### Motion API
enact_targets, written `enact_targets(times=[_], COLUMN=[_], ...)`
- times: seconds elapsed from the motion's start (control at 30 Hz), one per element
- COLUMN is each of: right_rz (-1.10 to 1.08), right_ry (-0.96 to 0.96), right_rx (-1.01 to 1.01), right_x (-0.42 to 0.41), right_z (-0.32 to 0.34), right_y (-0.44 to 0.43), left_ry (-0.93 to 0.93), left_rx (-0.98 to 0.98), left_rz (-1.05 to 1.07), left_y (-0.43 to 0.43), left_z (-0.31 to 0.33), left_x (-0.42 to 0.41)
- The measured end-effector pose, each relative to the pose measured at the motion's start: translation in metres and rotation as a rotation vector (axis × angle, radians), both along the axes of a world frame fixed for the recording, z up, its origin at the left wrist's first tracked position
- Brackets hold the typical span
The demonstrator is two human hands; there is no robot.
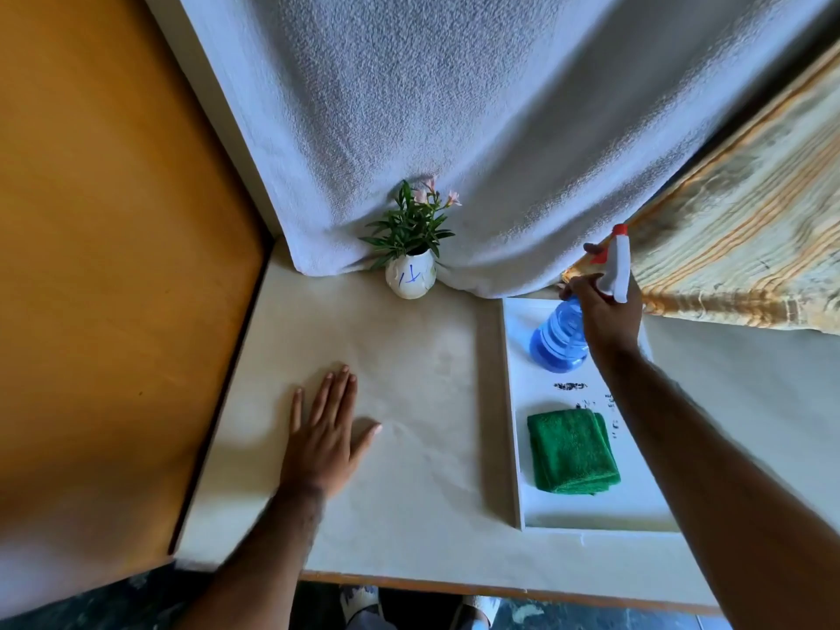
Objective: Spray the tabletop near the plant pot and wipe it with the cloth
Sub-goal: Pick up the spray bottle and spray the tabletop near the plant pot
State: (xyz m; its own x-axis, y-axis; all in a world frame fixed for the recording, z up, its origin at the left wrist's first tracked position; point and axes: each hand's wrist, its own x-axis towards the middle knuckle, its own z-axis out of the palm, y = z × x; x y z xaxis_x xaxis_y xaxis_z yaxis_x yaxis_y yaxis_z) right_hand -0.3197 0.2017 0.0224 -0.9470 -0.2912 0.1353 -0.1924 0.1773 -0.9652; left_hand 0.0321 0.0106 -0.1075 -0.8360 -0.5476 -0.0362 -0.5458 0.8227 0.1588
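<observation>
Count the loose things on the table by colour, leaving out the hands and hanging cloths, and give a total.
Blue: 1, translucent blue plastic spray bottle
Green: 1, folded green microfibre cloth
White: 2, round white ceramic plant pot; flat white rectangular tray
Total: 4

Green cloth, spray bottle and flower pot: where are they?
green cloth [572, 450]: head view, middle of folded top.
spray bottle [560, 338]: head view, blue body.
flower pot [410, 279]: head view, white front.

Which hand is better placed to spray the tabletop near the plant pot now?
The right hand: it already grips the spray bottle at its neck. The left hand lies flat and empty on the tabletop.
</observation>
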Motion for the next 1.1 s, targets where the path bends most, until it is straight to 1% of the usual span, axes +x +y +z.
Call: enact_targets(times=[0.07,0.13,0.2,0.3,0.4,0.53,0.73,0.87,0.93,1.03,1.1], right_rz=[0.041,0.092,0.137,0.266,0.375,0.35,0.312,0.284,0.272,0.259,0.253], right_ry=[0.03,0.013,-0.043,-0.169,-0.259,-0.374,-0.323,-0.228,-0.235,-0.263,-0.237], right_rx=[-0.024,-0.028,-0.053,-0.072,0.063,0.27,0.515,0.723,0.755,0.724,0.731], right_x=[0.005,0.014,0.029,0.067,0.1,0.114,0.11,0.105,0.104,0.105,0.104], right_z=[0.01,0.023,0.033,0.036,0.018,-0.001,-0.011,-0.016,-0.017,-0.019,-0.019], right_y=[-0.007,-0.017,-0.032,-0.062,-0.084,-0.106,-0.134,-0.144,-0.145,-0.145,-0.145], left_ry=[0.018,0.041,0.051,0.072,0.092,0.093,0.117,0.118,0.118,0.109,0.114], left_rx=[-0.016,-0.038,-0.051,-0.07,-0.089,-0.1,-0.131,-0.135,-0.13,-0.123,-0.123], left_rz=[0.001,0.004,0.006,0.012,0.012,0.013,0.01,0.006,0.009,0.011,0.011], left_y=[0.0,0.0,0.0,0.0,0.0,-0.001,-0.001,-0.002,-0.002,-0.002,-0.002], left_z=[-0.002,-0.004,-0.005,-0.006,-0.007,-0.01,-0.012,-0.01,-0.01,-0.009,-0.009], left_x=[0.001,0.0,0.001,0.002,0.001,0.001,0.004,0.002,0.003,0.003,0.003])
